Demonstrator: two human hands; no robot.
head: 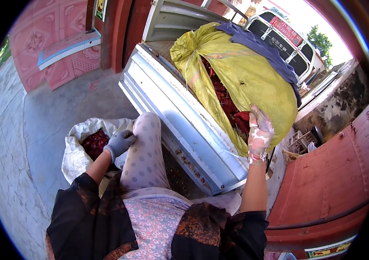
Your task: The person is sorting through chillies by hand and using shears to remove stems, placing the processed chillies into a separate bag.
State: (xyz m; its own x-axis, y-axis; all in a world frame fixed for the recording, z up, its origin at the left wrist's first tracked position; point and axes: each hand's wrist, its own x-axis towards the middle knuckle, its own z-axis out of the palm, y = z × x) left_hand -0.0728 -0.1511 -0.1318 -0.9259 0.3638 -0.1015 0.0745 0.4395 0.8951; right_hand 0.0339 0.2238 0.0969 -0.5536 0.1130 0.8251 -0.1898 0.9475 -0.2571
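Observation:
My left hand (119, 143), in a grey glove, is beside my left knee, at the right rim of a white woven sack (74, 162). Its fingers are curled and nothing shows in them. Dark red chili peppers (96, 143) lie inside that sack. My right hand (260, 133) wears a patchy, worn pale glove and is at the slit of a large yellow woven sack (256, 78). A bright red chili pepper (243, 116) adjoins its fingers; whether they grip the pepper or the sack's edge, I cannot tell. More red chili peppers (218, 86) show through the slit.
The yellow sack lies on a metal cargo bed with a pale side panel (184, 120). Purple-blue cloth (259, 45) drapes over the sack. A white vehicle (280, 39) with a red sign stands behind. At right is a red metal door (327, 182); at left, a pink tiled ledge (70, 48).

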